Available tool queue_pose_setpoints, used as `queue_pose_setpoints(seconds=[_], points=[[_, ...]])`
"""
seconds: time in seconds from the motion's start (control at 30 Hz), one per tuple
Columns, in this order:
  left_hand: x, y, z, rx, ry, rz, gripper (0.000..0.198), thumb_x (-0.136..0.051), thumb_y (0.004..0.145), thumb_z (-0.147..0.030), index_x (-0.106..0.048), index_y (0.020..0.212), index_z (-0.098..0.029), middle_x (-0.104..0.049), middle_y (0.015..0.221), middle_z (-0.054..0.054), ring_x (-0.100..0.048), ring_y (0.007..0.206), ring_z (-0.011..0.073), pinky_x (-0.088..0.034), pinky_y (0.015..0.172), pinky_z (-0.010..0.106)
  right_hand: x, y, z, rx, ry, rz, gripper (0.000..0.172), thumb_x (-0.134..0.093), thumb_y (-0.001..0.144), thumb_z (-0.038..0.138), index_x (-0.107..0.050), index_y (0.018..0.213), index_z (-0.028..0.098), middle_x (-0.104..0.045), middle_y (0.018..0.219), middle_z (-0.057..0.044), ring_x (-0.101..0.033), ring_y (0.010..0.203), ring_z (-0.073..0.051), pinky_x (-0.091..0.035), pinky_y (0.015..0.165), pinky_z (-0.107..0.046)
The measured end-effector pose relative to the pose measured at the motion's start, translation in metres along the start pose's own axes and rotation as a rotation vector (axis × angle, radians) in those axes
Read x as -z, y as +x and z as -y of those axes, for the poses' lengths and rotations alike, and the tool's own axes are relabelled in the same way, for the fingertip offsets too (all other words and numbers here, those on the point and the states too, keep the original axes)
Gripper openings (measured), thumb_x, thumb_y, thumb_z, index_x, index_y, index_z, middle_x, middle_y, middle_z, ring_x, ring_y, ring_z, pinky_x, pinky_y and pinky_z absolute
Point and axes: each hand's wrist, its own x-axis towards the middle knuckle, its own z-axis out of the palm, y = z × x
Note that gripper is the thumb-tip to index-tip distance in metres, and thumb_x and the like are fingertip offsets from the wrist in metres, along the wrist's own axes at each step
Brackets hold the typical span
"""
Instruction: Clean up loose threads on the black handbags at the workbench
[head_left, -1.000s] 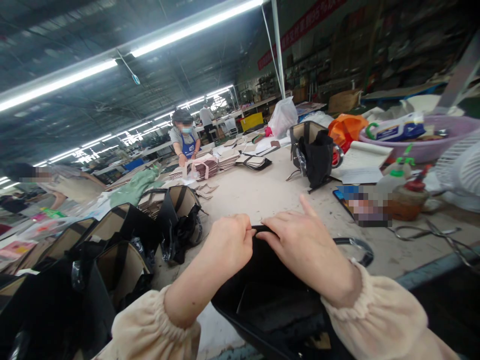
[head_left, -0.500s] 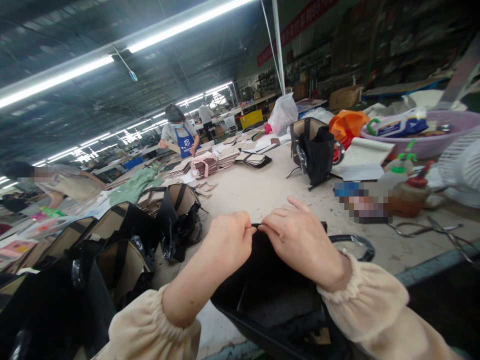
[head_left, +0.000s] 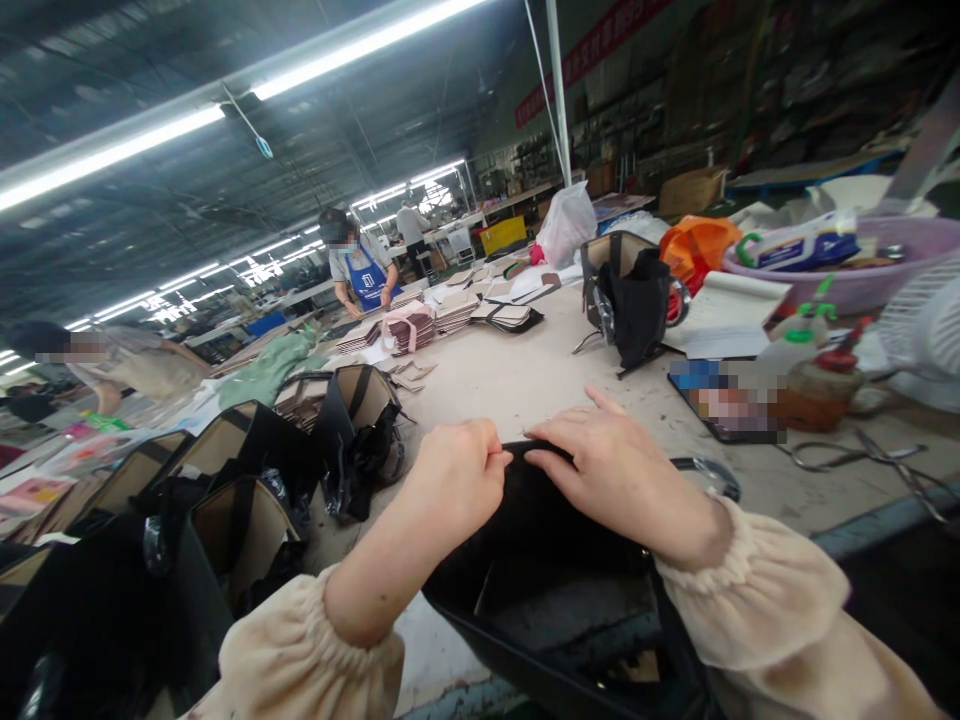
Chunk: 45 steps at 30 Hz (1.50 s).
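A black bag (head_left: 540,635) with its mouth toward me is at the table's near edge. My left hand (head_left: 461,470) pinches the far rim of the bag between thumb and bent fingers. Just to the right, my right hand (head_left: 611,475) has its thumb inside the mouth and its fingers over the outside, so the rim lies between them. The bag's dark lining shows below my wrists. Part of a looped handle in clear wrap (head_left: 709,475) sticks out past my right wrist.
Several unfinished black bags (head_left: 240,540) crowd the left side. Another black bag (head_left: 630,300) stands farther back. At right lie a phone (head_left: 724,405), scissors (head_left: 862,455), squeeze bottles (head_left: 817,385), a purple basin (head_left: 900,250) and a white fan (head_left: 926,330). A co-worker (head_left: 360,265) stands beyond stacked panels.
My right hand has shifted slightly right along the rim, its thumb and fingers farther apart. My left hand stays put. The far co-worker has lowered a hand toward the table.
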Motion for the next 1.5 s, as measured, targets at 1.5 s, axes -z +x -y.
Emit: queue_pose_setpoints(seconds=[1.5], points=[[-0.001,-0.008,0.015,0.0,0.056,-0.041,0.027,-0.048,0.082,-0.037,-0.058,0.065,-0.019,-0.061,0.06,0.001,-0.051,0.055,0.0133,-0.029,0.055,0.025,-0.003,0.002,0.001,-0.038,-0.07,-0.003,0.017,-0.051,0.084,0.027,-0.066,0.078,0.021,-0.067,0.074,-0.002,-0.06,0.074,-0.015,-0.03,0.099,-0.038]])
